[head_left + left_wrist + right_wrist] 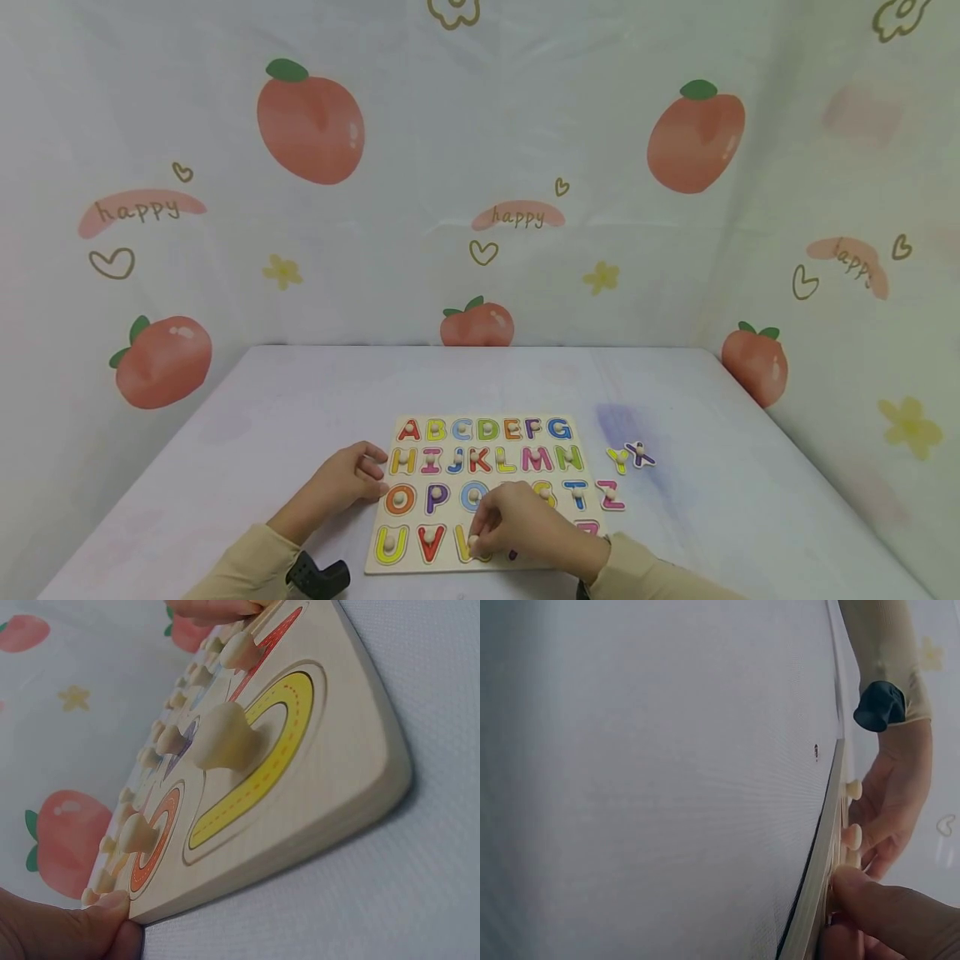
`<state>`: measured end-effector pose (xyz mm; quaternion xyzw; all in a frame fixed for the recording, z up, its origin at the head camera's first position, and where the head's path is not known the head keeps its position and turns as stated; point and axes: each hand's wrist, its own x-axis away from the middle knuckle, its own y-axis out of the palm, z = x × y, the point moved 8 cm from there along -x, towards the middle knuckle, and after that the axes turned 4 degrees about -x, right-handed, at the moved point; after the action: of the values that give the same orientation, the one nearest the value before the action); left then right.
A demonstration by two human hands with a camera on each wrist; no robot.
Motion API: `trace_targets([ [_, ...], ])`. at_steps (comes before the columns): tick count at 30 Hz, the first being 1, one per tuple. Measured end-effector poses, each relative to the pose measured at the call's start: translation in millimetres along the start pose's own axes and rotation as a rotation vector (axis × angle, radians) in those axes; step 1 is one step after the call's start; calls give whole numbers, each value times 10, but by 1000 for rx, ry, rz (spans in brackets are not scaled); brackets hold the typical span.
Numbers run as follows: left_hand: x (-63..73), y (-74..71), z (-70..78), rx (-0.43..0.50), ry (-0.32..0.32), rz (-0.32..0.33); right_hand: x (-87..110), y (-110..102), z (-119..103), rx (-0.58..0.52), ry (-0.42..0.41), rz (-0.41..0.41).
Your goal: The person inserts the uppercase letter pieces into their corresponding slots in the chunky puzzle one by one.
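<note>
A wooden alphabet puzzle board lies flat, with knobbed letter pieces in rows. My right hand pinches the knob of the yellow W piece in the bottom row, low over the board; the hand covers the letters behind it. In the right wrist view, the thumb presses close to the board's surface. My left hand rests at the board's left edge, fingers loosely bent, its thumb touching the edge beside the orange O piece. The yellow U piece sits near the corner.
Right of the board lie a loose yellow Y piece and purple X piece. A pink Z piece is at the board's right edge. Black wrist devices, one on the left, sit at the sleeves. A printed cloth wall stands behind.
</note>
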<state>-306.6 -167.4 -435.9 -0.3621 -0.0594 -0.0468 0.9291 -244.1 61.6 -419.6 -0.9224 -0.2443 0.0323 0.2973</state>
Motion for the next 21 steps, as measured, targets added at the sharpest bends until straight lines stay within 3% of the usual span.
trace_targets([
  [17, -16, 5, -21, 13, 5, 3, -20, 7, 6, -4, 21, -40],
  [21, -19, 5, -20, 25, 0, 1, -5, -102, -10, -27, -1, -48],
])
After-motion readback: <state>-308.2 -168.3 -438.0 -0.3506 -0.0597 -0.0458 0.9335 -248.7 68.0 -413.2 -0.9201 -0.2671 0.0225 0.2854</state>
